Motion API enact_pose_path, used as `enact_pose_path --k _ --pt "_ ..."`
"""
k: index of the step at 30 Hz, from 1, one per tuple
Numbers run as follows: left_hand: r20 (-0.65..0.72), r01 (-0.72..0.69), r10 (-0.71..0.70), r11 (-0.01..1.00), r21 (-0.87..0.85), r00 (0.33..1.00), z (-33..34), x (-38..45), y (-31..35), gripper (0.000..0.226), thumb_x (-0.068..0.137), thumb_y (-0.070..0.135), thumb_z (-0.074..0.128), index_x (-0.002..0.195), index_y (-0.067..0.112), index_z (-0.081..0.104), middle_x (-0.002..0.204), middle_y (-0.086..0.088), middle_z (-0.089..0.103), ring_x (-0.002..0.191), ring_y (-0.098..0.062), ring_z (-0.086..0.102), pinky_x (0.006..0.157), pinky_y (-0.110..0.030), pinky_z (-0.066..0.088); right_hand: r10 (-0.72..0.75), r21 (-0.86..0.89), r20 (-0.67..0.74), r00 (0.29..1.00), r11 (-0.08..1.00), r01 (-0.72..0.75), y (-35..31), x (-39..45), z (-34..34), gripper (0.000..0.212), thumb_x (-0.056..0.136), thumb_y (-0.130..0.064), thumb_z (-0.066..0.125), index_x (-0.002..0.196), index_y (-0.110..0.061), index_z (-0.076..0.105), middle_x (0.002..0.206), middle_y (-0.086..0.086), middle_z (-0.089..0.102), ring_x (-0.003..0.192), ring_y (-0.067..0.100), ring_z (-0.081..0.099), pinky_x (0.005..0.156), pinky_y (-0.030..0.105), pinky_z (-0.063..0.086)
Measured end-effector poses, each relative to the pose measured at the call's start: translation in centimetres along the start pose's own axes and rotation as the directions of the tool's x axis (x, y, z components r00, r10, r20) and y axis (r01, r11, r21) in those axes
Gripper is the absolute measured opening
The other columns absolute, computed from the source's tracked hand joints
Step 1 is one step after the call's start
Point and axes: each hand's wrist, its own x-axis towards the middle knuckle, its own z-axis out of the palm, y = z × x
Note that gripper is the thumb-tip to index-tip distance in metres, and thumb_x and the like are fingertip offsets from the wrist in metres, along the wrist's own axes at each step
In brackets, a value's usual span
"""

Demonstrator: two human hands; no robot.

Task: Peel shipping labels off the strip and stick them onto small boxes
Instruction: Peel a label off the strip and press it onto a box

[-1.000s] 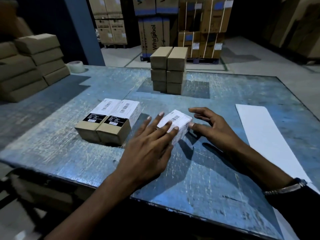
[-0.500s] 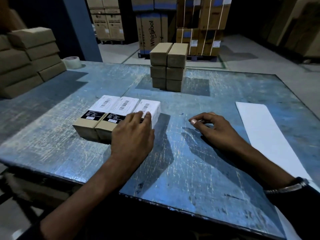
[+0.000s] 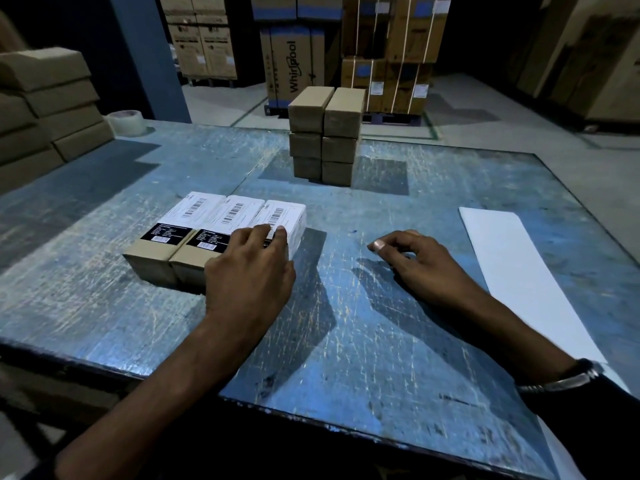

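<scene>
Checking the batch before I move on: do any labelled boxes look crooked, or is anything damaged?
Nothing stands out. The three labelled boxes sit flush in a row, labels square; the left hand rests on the rightmost one. The unlabelled stack stands straight.

Left hand [image 3: 249,271] flat, fingers [image 3: 258,233] extended; right hand [image 3: 420,268] loosely curled.

A warehouse packing area: tall appliance cartons [image 3: 294,60] and strapped cartons [image 3: 398,53] stand on the concrete floor [image 3: 485,133] beyond the table's far edge, and plain brown boxes [image 3: 45,109] are piled at the scratched blue table's [image 3: 346,323] far left corner beside a tape roll [image 3: 126,123].
</scene>
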Motion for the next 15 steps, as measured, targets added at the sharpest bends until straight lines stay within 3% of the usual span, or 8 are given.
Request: enact_pose_path --k 4,7,9,12,15 --pt "0.016 -0.019 0.019 1.000 0.013 1.000 -0.1 0.0 0.1 0.049 0.086 0.034 0.080 0.131 0.016 0.072 0.126 -0.005 0.073 0.111 -0.030 0.069 0.065 -0.039 0.054 -0.006 -0.047 0.010 1.000 0.999 0.006 0.0 0.0 -0.1 0.021 0.104 -0.049 0.065 0.103 -0.034 0.080 0.113 -0.013 0.069 0.103 0.005 0.068 0.084 0.028 0.048" --pt "-0.012 -0.127 0.127 0.990 -0.060 0.992 -0.2 0.1 1.2 0.054 0.091 0.037 0.077 0.138 0.013 0.067 0.140 -0.011 0.067 0.123 -0.033 0.064 0.092 -0.044 0.055 0.005 -0.056 0.006 1.000 0.998 -0.005 0.1 0.3 -0.2 0.022 0.104 -0.050 0.065 0.102 -0.034 0.079 0.113 -0.014 0.070 0.103 0.005 0.068 0.084 0.028 0.050" --pt "-0.041 -0.253 0.249 0.956 -0.149 0.968 -0.1 0.4 2.6 0.047 0.095 0.040 0.072 0.133 0.014 0.070 0.138 -0.010 0.068 0.122 -0.031 0.065 0.096 -0.044 0.054 0.024 -0.060 -0.012 1.000 0.998 -0.025 0.1 0.4 -0.1 0.021 0.104 -0.049 0.066 0.101 -0.033 0.080 0.110 -0.013 0.071 0.101 0.006 0.070 0.085 0.030 0.053" --pt "0.038 -0.350 0.374 0.896 -0.273 0.927 1.0 1.9 4.6 0.039 0.103 0.045 0.058 0.130 0.019 0.071 0.141 -0.006 0.065 0.123 -0.025 0.065 0.092 -0.041 0.056 0.104 -0.036 -0.032 0.994 0.994 -0.106 0.0 0.9 -0.3 0.024 0.102 -0.051 0.068 0.101 -0.031 0.081 0.106 -0.009 0.077 0.101 0.010 0.072 0.090 0.035 0.057" --pt "0.128 -0.382 0.445 0.860 -0.339 0.886 2.9 3.6 6.0 0.043 0.110 0.040 0.043 0.140 0.017 0.062 0.153 -0.007 0.054 0.138 -0.025 0.053 0.108 -0.043 0.048 0.181 -0.179 0.005 0.983 0.968 -0.178 -0.8 2.3 -0.7 0.029 0.101 -0.055 0.067 0.100 -0.029 0.080 0.104 -0.009 0.079 0.104 0.014 0.073 0.097 0.039 0.058"
